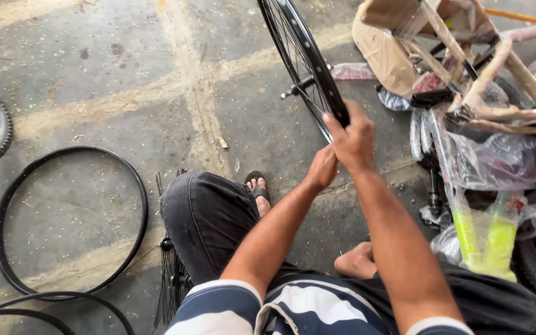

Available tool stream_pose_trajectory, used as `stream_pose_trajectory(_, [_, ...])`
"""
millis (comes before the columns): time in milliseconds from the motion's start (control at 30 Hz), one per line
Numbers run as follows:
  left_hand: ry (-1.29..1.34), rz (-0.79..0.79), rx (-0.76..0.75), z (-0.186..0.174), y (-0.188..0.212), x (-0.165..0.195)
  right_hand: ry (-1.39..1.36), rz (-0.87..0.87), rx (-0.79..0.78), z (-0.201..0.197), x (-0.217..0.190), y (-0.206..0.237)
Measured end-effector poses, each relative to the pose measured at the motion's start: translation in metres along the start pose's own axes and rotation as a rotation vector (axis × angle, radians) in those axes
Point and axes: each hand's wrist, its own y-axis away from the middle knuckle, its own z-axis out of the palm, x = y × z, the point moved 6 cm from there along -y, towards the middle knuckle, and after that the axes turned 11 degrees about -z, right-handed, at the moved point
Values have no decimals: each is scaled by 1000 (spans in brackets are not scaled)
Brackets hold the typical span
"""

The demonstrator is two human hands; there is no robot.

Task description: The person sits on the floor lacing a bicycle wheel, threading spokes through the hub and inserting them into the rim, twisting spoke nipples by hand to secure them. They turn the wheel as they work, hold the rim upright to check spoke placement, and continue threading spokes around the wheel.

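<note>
1. Both hands grip bike wheel [305, 59] rim: right hand [353, 141] wrapped over it, left hand [322, 166] closed just below.
2. Wheel upright on concrete floor [156, 80], ahead of knees.
3. Loose tyre [7, 205] flat at left; wrapped bike parts [497, 149] right.

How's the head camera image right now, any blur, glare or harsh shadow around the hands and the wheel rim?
Head view: even, soft daylight, no hard shadows; the right hand and left hand on the black wheel rim are sharp; mild glare on the plastic wrapping; wide-angle stretch toward the edges.
</note>
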Motion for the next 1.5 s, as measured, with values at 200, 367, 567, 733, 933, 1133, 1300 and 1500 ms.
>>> stream_pose_trajectory(200, [279, -64, 446, -68, -1, 71, -25, 112, 118, 7, 6, 51])
stream_pose_trajectory(367, [153, 140, 376, -79, 7, 162, -86, 123, 70, 22, -10, 99])
stream_pose_trajectory(567, [-511, 383, 481, -48, 58, 215, -134, 196, 137, 14, 6, 110])
stream_pose_trajectory(733, [-597, 450, 501, -21, 63, 221, -238, 212, 207, -7, 15, 114])
stream_pose_trajectory(933, [-754, 437, 526, -13, 4, 246, -235, 275, 239, -19, 13, 129])
stream_pose_trajectory(1133, [-901, 473, 447, 12, 20, 246, -379, 357, 280, -22, 24, 131])
stream_pose_trajectory(1300, [-851, 508, 382, 22, 80, 222, -231, 251, 244, -32, 21, 131])
stream_pose_trajectory(1500, [-830, 631, 437, 16, 43, 237, -186, 165, 231, -32, 8, 132])
